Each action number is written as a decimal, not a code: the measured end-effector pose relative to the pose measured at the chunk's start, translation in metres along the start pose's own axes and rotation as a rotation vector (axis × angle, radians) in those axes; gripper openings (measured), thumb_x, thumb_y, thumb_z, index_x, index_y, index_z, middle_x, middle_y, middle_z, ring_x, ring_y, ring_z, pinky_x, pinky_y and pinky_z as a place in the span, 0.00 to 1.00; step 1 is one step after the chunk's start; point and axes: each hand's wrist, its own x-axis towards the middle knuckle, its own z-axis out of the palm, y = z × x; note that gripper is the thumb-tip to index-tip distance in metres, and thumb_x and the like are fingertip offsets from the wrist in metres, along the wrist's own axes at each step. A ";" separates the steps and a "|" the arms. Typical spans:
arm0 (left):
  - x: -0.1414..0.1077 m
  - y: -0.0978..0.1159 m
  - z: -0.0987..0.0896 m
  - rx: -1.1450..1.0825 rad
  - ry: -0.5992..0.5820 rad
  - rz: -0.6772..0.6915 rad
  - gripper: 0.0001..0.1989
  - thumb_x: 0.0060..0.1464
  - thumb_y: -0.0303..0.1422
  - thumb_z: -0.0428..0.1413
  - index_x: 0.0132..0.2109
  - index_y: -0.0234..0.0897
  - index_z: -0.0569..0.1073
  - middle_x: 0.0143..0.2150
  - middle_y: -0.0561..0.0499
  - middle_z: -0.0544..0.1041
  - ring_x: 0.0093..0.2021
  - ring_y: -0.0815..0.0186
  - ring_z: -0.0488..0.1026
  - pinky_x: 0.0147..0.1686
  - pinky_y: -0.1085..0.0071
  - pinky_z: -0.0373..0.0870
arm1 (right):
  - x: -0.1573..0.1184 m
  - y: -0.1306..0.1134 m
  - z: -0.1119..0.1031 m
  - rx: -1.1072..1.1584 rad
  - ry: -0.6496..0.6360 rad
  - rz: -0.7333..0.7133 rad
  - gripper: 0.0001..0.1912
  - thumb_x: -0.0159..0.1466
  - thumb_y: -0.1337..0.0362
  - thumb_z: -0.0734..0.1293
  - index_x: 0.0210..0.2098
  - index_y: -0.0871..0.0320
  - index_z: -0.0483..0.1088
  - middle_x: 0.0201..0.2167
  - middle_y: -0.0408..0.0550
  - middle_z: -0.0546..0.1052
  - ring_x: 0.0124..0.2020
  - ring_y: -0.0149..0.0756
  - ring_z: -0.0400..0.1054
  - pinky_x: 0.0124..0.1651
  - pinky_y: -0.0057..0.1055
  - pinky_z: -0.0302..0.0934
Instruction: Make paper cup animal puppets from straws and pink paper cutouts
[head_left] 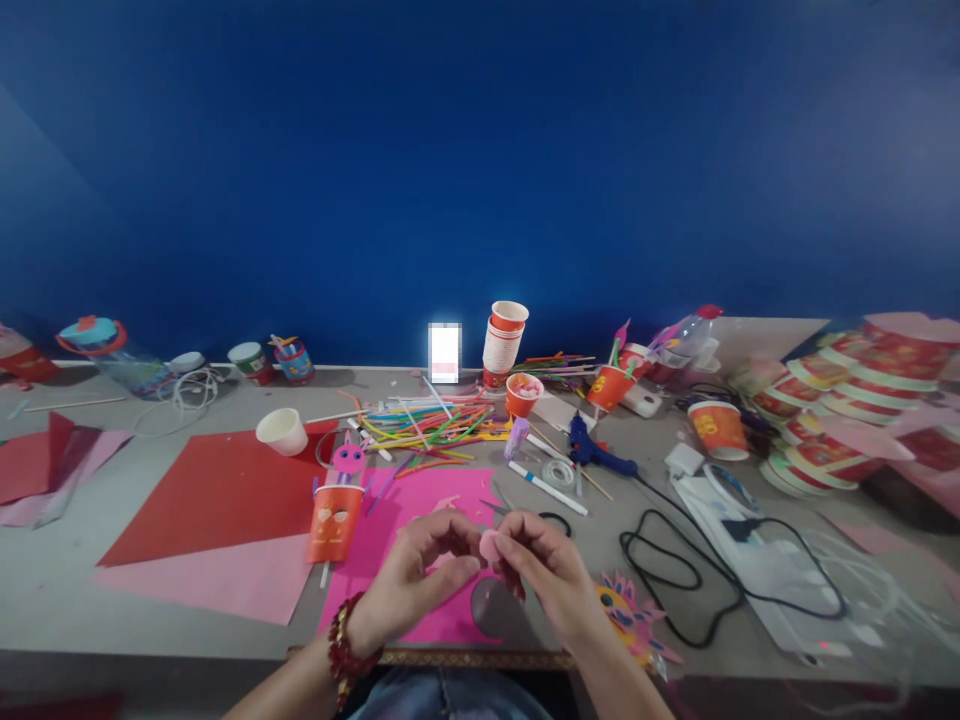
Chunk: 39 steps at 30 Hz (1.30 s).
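My right hand (pixel 540 570) pinches a small round pink piece (pixel 489 545) between thumb and fingers. Close on its other side is my left hand (pixel 427 565), its fingers curved and its thumb held apart, with nothing visible in its grasp. Both hands are over a bright pink sheet (pixel 420 488) that has a round hole cut near its right edge. Behind the hands lie scissors (pixel 555 522), partly hidden by my right hand. A red paper cup (pixel 335 525) with a pink rabbit-like figure (pixel 348 458) stands left of my left hand.
Red sheets (pixel 217 490) lie at left. Coloured sticks (pixel 427 430), a stack of paper cups (pixel 502 345) and a phone-like bright screen (pixel 445 350) are at the back. A blue glue gun (pixel 596 450) trails a black cable on the right, near a yellow-and-pink paper figure (pixel 626 612).
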 end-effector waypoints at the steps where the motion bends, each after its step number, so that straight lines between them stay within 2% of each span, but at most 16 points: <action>1: 0.001 0.000 0.001 -0.010 0.010 -0.015 0.12 0.60 0.39 0.59 0.41 0.32 0.74 0.36 0.47 0.76 0.37 0.65 0.73 0.39 0.71 0.69 | 0.000 0.000 0.000 -0.010 0.002 0.001 0.20 0.64 0.48 0.69 0.29 0.60 0.69 0.20 0.39 0.68 0.19 0.24 0.58 0.22 0.22 0.53; 7: 0.007 -0.001 0.008 0.018 0.112 -0.094 0.16 0.56 0.43 0.62 0.35 0.32 0.73 0.31 0.49 0.74 0.32 0.68 0.70 0.33 0.74 0.66 | 0.001 0.002 0.001 -0.115 0.060 -0.003 0.20 0.63 0.48 0.69 0.27 0.58 0.67 0.17 0.37 0.64 0.17 0.25 0.56 0.21 0.23 0.53; 13: 0.006 -0.002 0.009 0.002 0.112 -0.116 0.18 0.56 0.45 0.60 0.34 0.32 0.71 0.29 0.51 0.72 0.29 0.70 0.68 0.31 0.76 0.64 | 0.003 0.007 0.003 -0.182 0.049 -0.048 0.20 0.63 0.49 0.69 0.26 0.58 0.65 0.18 0.37 0.63 0.18 0.24 0.55 0.21 0.23 0.49; 17: 0.006 -0.004 0.003 0.095 0.116 -0.104 0.15 0.61 0.42 0.55 0.34 0.33 0.71 0.29 0.50 0.74 0.30 0.68 0.70 0.31 0.74 0.66 | 0.006 0.010 0.003 -0.213 0.038 -0.059 0.20 0.63 0.49 0.69 0.26 0.58 0.65 0.17 0.36 0.62 0.18 0.25 0.54 0.21 0.24 0.49; 20: 0.001 -0.012 -0.009 0.350 0.122 -0.044 0.11 0.63 0.38 0.52 0.36 0.36 0.72 0.32 0.49 0.76 0.33 0.65 0.72 0.35 0.71 0.69 | 0.009 0.015 -0.003 -0.276 0.072 -0.072 0.19 0.64 0.49 0.68 0.26 0.57 0.65 0.18 0.37 0.63 0.19 0.26 0.56 0.23 0.25 0.50; 23: -0.015 -0.028 -0.025 0.781 0.113 0.025 0.07 0.60 0.35 0.56 0.43 0.38 0.74 0.43 0.46 0.77 0.44 0.58 0.74 0.45 0.63 0.71 | 0.009 0.024 -0.012 -0.354 0.124 -0.068 0.19 0.64 0.50 0.68 0.26 0.58 0.65 0.19 0.37 0.63 0.21 0.27 0.57 0.25 0.25 0.51; 26: -0.035 -0.047 -0.038 1.074 0.056 0.071 0.22 0.53 0.33 0.62 0.55 0.42 0.70 0.57 0.43 0.72 0.58 0.50 0.68 0.56 0.53 0.68 | 0.006 0.036 -0.020 -0.377 0.110 -0.029 0.19 0.64 0.50 0.67 0.25 0.57 0.66 0.19 0.38 0.64 0.22 0.29 0.59 0.26 0.26 0.52; 27: -0.040 -0.052 -0.040 1.130 0.028 0.078 0.28 0.51 0.33 0.63 0.59 0.43 0.68 0.61 0.43 0.70 0.60 0.49 0.65 0.58 0.52 0.66 | 0.006 0.040 -0.022 -0.385 0.105 -0.023 0.19 0.64 0.50 0.67 0.25 0.57 0.66 0.19 0.38 0.65 0.22 0.29 0.59 0.27 0.26 0.52; 29: -0.044 -0.058 -0.042 1.204 -0.024 0.086 0.30 0.52 0.33 0.63 0.61 0.43 0.65 0.63 0.43 0.68 0.63 0.49 0.63 0.60 0.51 0.65 | 0.005 0.047 -0.024 -0.401 0.108 -0.023 0.20 0.64 0.49 0.67 0.25 0.57 0.66 0.19 0.38 0.64 0.23 0.30 0.59 0.27 0.26 0.52; 34: -0.027 -0.057 -0.036 1.316 -0.041 0.105 0.17 0.61 0.30 0.55 0.57 0.41 0.70 0.59 0.44 0.72 0.60 0.53 0.66 0.59 0.52 0.66 | 0.007 0.057 -0.025 -0.382 0.155 -0.017 0.21 0.64 0.48 0.67 0.25 0.56 0.64 0.20 0.38 0.63 0.23 0.31 0.58 0.28 0.27 0.54; 39: 0.001 -0.052 -0.021 1.373 -0.047 0.151 0.18 0.64 0.29 0.52 0.60 0.41 0.68 0.59 0.45 0.73 0.60 0.55 0.67 0.58 0.54 0.66 | 0.006 0.056 -0.029 -0.430 0.197 -0.066 0.21 0.65 0.48 0.66 0.26 0.56 0.64 0.21 0.39 0.64 0.24 0.31 0.58 0.29 0.27 0.53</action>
